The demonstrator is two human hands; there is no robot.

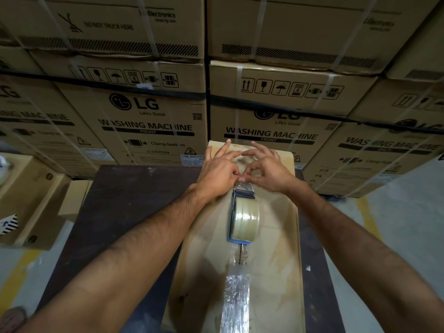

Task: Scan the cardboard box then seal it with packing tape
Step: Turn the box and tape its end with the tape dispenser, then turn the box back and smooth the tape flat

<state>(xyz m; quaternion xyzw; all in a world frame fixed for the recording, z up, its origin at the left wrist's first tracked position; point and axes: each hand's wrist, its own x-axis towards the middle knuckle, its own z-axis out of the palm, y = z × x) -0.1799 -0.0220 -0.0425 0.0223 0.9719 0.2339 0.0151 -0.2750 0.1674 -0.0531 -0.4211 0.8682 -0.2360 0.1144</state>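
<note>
A long flat cardboard box (274, 236) lies on a dark table (125, 200), its length running away from me. A blue tape dispenser (243, 217) with a clear tape roll stands on the box's middle seam. A shiny strip of clear tape (236, 299) covers the near part of the seam. My left hand (219, 169) and my right hand (266, 168) meet just past the dispenser's front. Thumb and forefinger of each hand pinch the loose tape end (242, 180), while the other fingers spread over the box.
Stacks of strapped washing machine cartons (149, 111) form a wall right behind the table. An open carton (28, 195) stands on the floor at the left. Grey floor with yellow lines (370, 217) shows on both sides.
</note>
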